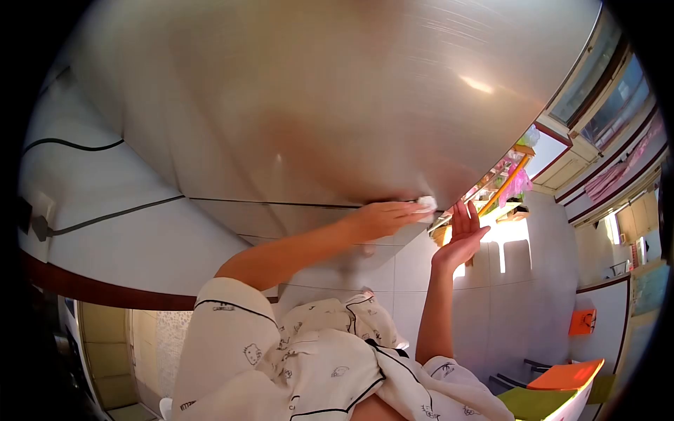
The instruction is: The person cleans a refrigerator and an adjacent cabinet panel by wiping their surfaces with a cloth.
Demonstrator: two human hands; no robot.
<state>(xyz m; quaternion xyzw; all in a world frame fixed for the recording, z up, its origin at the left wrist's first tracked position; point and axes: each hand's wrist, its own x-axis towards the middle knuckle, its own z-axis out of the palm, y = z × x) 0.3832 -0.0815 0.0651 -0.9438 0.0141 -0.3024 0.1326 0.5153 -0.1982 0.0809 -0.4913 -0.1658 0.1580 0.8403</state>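
A large brushed metal surface (316,91) fills the upper part of the view, with a dark seam along its lower part. My left hand (382,219) is closed on a small white cloth (426,208), which lies against the metal near the seam's right end. To the right of it, my right hand (465,235) is raised, palm showing and fingers apart from the thumb. Its fingertips are at the metal's right edge; whether they touch it I cannot tell. It holds nothing.
A dark cable (116,215) runs across the white surface at left. Beyond the metal's right edge stands a rack (507,184) with pink bags and other items. An orange and green chair (562,386) is at lower right on the tiled floor (477,309). Cabinets line the far right.
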